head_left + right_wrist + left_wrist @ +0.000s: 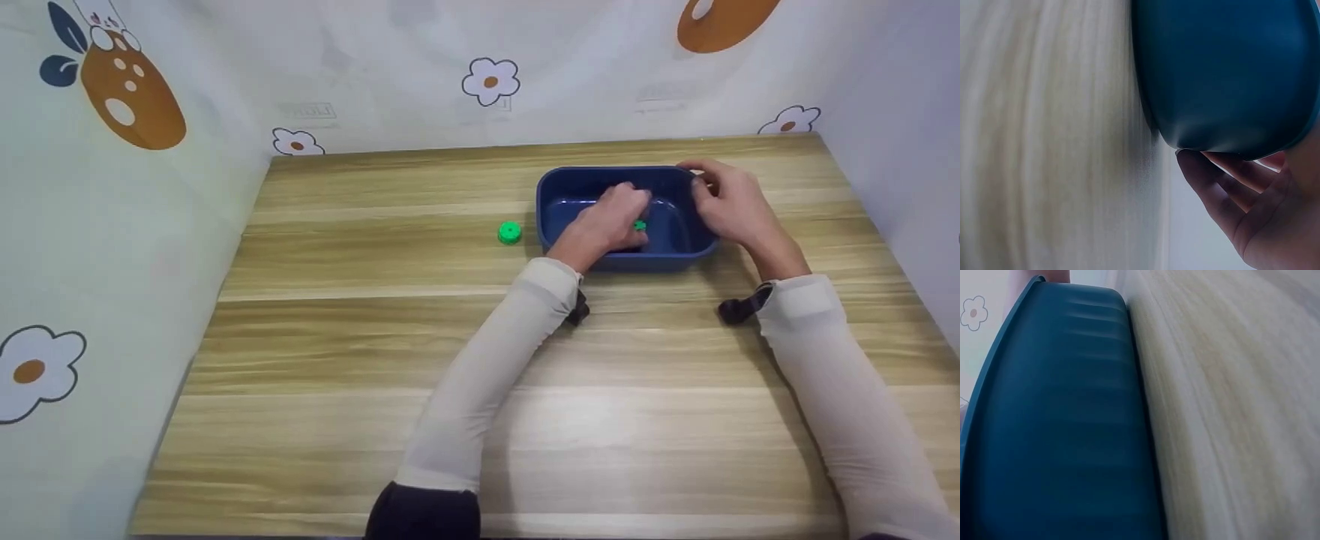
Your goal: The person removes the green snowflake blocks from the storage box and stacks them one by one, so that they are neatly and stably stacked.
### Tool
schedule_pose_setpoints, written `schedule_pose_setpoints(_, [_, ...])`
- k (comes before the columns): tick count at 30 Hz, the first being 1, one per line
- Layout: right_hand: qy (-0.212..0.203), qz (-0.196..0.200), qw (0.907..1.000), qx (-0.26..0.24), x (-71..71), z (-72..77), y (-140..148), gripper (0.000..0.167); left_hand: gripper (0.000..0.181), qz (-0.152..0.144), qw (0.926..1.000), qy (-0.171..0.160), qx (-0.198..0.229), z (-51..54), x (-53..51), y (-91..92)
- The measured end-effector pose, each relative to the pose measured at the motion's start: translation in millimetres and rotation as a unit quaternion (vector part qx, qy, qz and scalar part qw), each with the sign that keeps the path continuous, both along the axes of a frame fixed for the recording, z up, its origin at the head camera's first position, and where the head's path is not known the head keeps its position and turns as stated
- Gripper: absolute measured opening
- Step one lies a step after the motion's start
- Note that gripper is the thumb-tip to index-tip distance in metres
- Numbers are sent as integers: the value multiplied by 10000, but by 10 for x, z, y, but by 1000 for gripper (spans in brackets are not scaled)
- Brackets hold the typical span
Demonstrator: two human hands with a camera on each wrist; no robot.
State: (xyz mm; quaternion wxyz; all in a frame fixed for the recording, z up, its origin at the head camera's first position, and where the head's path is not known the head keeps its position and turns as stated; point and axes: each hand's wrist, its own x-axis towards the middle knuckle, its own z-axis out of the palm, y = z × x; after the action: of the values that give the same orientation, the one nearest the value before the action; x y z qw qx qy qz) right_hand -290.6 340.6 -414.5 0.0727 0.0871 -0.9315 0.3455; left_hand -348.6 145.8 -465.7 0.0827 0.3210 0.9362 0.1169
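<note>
A dark blue rectangular plastic bin (pixel 660 262) sits toward the back of the table. My left hand (pixel 604 223) reaches down inside it with the fingers curled. Between its thumb and fingers shows a small green piece (pixel 640 225), mostly hidden by the hand. My right hand (pixel 735 202) grips the bin's right end, thumb over the rim. In the right wrist view, the right hand's fingers (pixel 1210 194) lie against the outside of the bin (pixel 1224 73). The left wrist view shows only the bin's outer side (pixel 1061 410), not the left hand's fingers.
A small round green piece (pixel 509 232), like a cap, lies on the wood-grain table (pixel 360 337) just left of the bin. Patterned walls (pixel 390 90) stand behind the table and along its sides.
</note>
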Motion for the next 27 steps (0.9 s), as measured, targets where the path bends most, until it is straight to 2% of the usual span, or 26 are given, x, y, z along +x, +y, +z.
schedule_pose_setpoints(2, [-1, 5, 10000, -9, -1, -3, -2, 42, 30, -48, 10000, 25, 82, 1, -2, -14])
schedule_pose_setpoints(3, [2, 9, 10000, -24, -2, -4, -2, 42, 30, -70, 9999, 52, 150, -71, -58, 2])
schedule_pose_setpoints(8, [-1, -3, 10000, -70, -2, -5, -3, 41, 30, -248, 9989, 161, 376, -60, -65, -14])
schedule_pose_setpoints(14, [-91, -17, 9999, -82, 6, 6, 6, 41, 35, -51, 9997, 44, 243, -49, -67, 2])
schedule_pose_setpoints(21, [-131, 15, 9999, -74, 1, 3, 7, 41, 33, -22, 9991, 30, 422, -87, -83, -7])
schedule_pose_setpoints(24, [-162, 25, 9998, -77, -1, 1, 6, 41, 33, 3, 9992, -8, 399, -26, -22, -32])
schedule_pose_setpoints(27, [-167, 29, 9998, -66, 7, 7, 4, 41, 32, -46, 9993, 42, 381, 81, 65, -74])
